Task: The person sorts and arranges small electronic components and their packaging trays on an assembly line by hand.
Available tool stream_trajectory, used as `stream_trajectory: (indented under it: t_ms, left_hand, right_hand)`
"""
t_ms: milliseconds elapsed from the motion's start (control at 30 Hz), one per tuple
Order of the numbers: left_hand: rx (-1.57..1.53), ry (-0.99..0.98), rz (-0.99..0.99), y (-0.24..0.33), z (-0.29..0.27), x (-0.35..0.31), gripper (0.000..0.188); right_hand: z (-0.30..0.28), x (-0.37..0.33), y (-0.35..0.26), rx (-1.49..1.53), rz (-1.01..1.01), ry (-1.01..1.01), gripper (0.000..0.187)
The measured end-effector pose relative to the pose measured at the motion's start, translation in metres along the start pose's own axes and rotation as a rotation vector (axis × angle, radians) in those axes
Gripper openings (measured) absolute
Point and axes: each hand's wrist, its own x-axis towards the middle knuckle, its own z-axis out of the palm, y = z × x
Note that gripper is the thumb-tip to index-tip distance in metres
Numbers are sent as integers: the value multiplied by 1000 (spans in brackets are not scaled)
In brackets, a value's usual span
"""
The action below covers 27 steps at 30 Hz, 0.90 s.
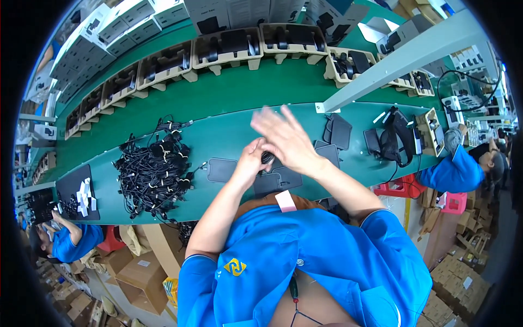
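Observation:
My left hand (pixel 251 162) is closed, its fingers wrapped round a small dark bundle that looks like coiled black cable (pixel 267 158). My right hand (pixel 286 139) is raised just beside and beyond it, fingers stretched out and somewhat blurred. Under my hands lies a dark grey flat piece (pixel 279 181) with a thin cable shape on it. A similar rounded grey pad (pixel 220 170) sits to the left, with a cable end near its edge. Two more dark pads (pixel 338 132) overlap to the right of my right hand.
A big heap of bundled black cables (pixel 153 171) covers the bench on the left. Cardboard trays (pixel 227 49) with black devices line the far side. A slanting white post (pixel 403 60) rises at right. Co-workers sit at both ends, one beside a black headband-like item (pixel 396 139).

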Motion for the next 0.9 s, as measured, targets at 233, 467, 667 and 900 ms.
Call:
stream_trajectory:
  t_ms: [233, 467, 667, 900]
  left_hand:
    - [-299, 19, 50, -16, -18, -2, 28]
    - [186, 541, 348, -45, -58, -11, 27]
    - [228, 749, 299, -88, -71, -32, 24]
    - [140, 880, 277, -105, -81, -46, 25]
  right_hand:
    - [11, -21, 10, 374, 168, -432, 28]
    - [18, 70, 119, 69, 571, -113, 23]
    - [38, 145, 246, -271, 724, -103, 37]
    - [90, 172, 273, -647, 509, -469, 34]
